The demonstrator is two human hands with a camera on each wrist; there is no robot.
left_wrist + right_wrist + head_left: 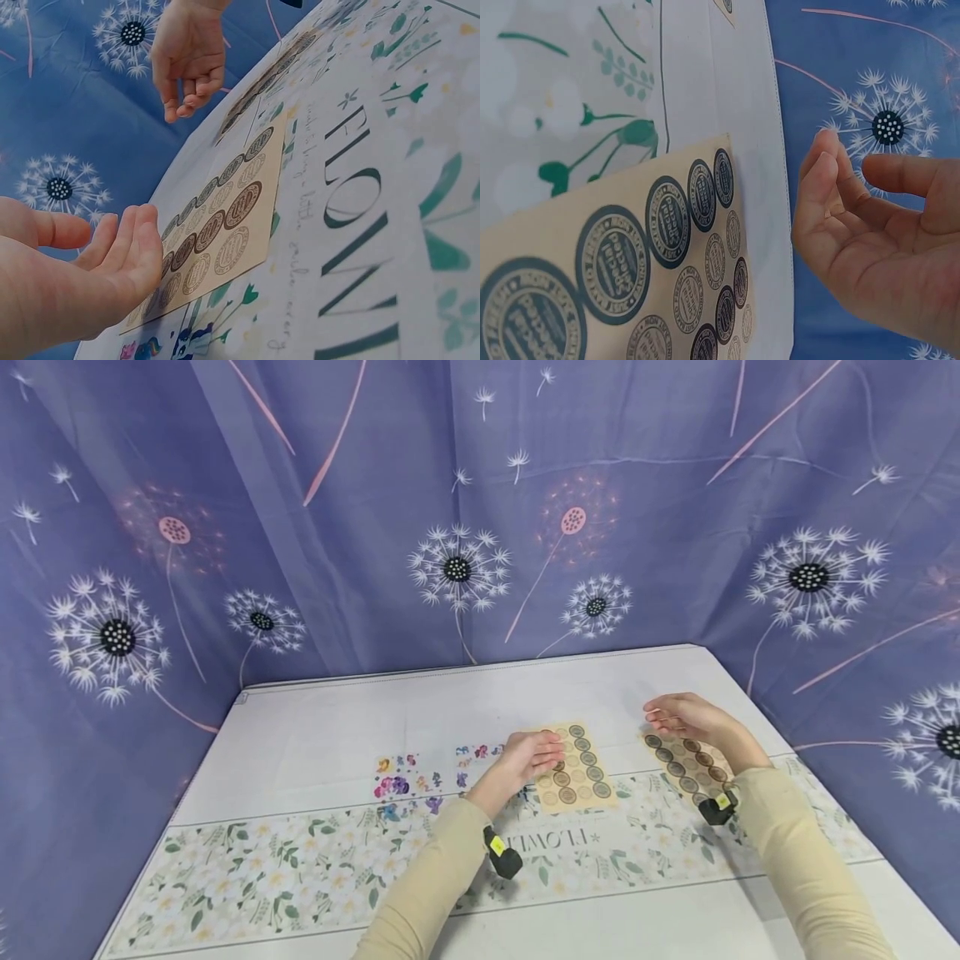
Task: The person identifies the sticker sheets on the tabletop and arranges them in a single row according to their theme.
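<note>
Two tan sheets of round stickers lie on the table. Over the middle sticker sheet [577, 777] hovers my left hand [528, 756], its fingers loosely bent and holding nothing. In the left wrist view that sheet [225, 217] shows rows of dark and pale circles beside the hand [82, 277]. My right hand [690, 718] is raised above the right sticker sheet [686, 764], partly covering it. The right wrist view shows this hand [885, 232] with relaxed, curved fingers and nothing between them, apart from the sheet [667, 292].
Left of my left hand lie clear sheets of colourful pony stickers [408, 785], partly hidden by the arm. A floral strip with lettering [300, 868] crosses the white table [315, 727]. A blue dandelion curtain [360, 568] hangs behind and at both sides.
</note>
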